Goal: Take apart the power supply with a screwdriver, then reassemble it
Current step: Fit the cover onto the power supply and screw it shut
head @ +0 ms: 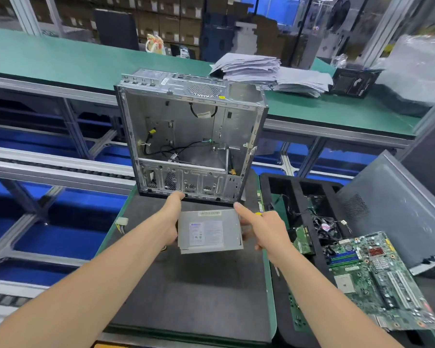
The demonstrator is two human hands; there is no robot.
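1. The power supply (pixel 210 231), a grey metal box with a white label on top, is held between both hands. It sits low over the dark surface (pixel 186 285), just in front of the open computer case (pixel 191 136). Whether its underside touches the surface cannot be told.
2. The unit's left edge is gripped by the left hand (pixel 170 222). The thumb is stretched toward the case rim, and the other fingers are hidden beneath the box.
3. The right edge is held by the right hand (pixel 264 227), with the thumb against the side wall. The index finger is straight over the top corner and the other fingers are curled. A yellow piece (pixel 258 213) shows just beyond the knuckles; what it is cannot be told.
4. The box is judged to be stiff and fairly heavy for its bulk, with smooth sheet metal that may slip and thin edges that may cut.
5. Hold is best taken on two opposite side walls, with support underneath. Vent openings and trailing cables are best left alone.
6. A motherboard (pixel 377 277) lies well apart to the right.
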